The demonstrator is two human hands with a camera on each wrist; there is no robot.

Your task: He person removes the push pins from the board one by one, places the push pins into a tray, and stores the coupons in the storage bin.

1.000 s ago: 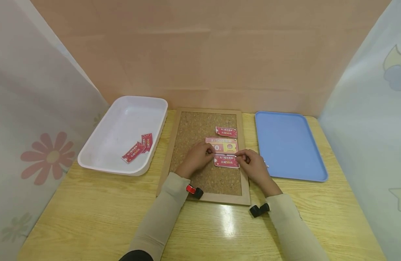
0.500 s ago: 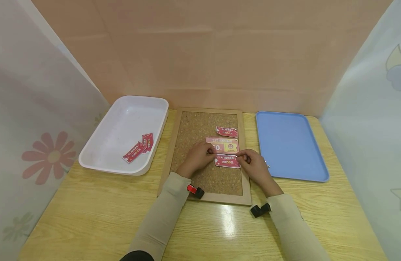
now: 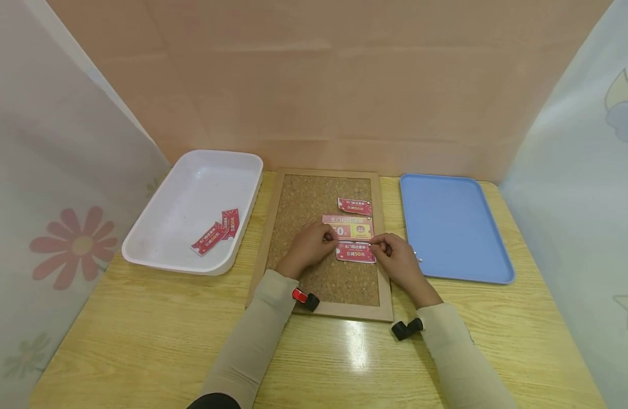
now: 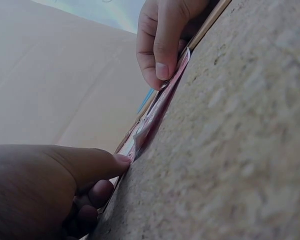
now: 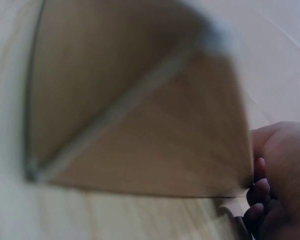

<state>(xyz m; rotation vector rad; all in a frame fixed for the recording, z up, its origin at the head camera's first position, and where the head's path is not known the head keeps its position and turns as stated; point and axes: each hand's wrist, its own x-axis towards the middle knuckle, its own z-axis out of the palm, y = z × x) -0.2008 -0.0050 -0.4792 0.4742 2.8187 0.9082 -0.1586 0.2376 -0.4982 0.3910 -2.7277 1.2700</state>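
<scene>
Nearest, the person's left hand (image 3: 310, 244) pinches the upper left corner of a red, rectangular paper coupon (image 3: 356, 252) lying low among those on a wood-framed cork board (image 3: 339, 287). The right hand (image 3: 398, 260) pinches its upper right corner beside a small silvery pin (image 3: 369, 245); whether it also grips the pin cannot be told. Over the last second neither hand has visibly shifted, nor has the coupon, which suggests a pause for steadying or fixing it. Just beyond, a larger pink-and-yellow coupon (image 3: 348, 226) and a narrow red paper coupon (image 3: 355, 205), farther up, have likewise stayed put.
</scene>
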